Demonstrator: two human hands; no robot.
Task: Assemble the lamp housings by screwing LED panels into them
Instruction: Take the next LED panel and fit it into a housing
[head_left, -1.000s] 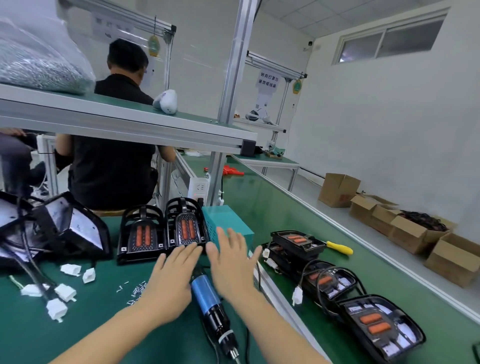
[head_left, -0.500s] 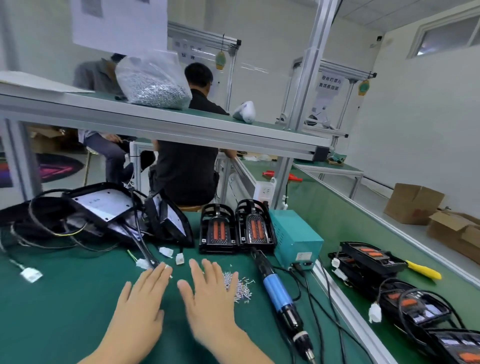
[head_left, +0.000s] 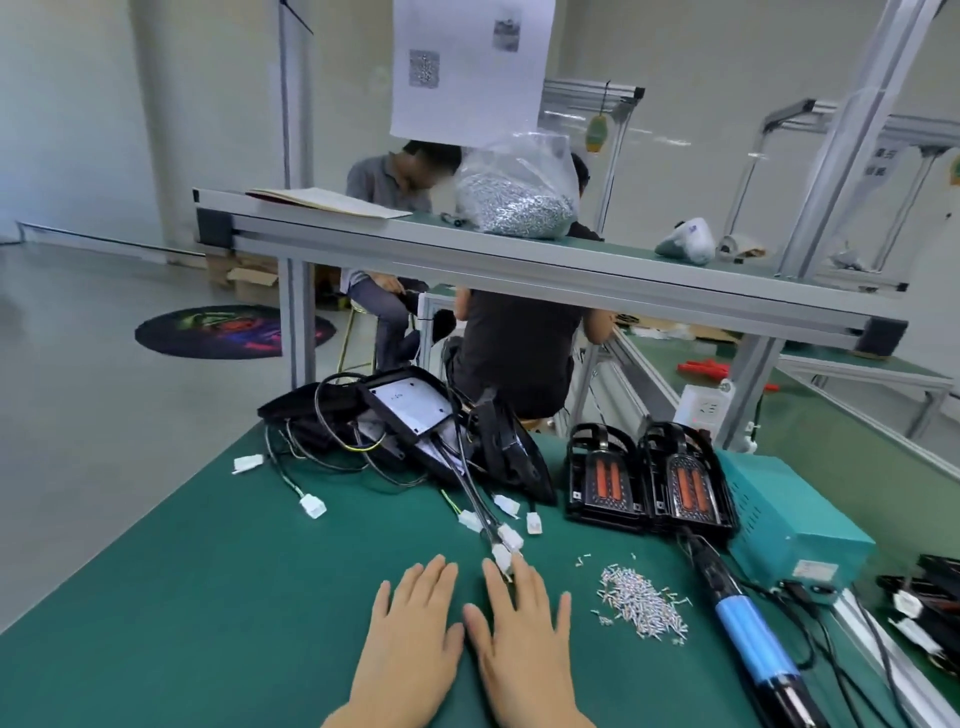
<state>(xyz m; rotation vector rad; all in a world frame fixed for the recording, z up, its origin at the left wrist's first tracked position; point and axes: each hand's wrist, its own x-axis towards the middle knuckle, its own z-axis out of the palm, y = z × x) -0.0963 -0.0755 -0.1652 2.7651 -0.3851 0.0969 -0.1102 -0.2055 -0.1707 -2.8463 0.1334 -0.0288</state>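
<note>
Green table: both hands, left and right, now lie flat and empty left of the screw pile, having swept away from the screwdriver; next housing likely sought.

Cut-off and hidden parts at the bench

The electric screwdriver runs off the bottom edge, tip unseen; lamp parts are clipped at the right edge; the hanging sheet's print is too blurred to read.

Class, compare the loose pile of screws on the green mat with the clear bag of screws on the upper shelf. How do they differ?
The loose screws lie scattered, uncontained, on the green mat; the bagged screws sit heaped inside clear plastic on the upper shelf. The bag holds far more. Both look small and silvery.
</note>
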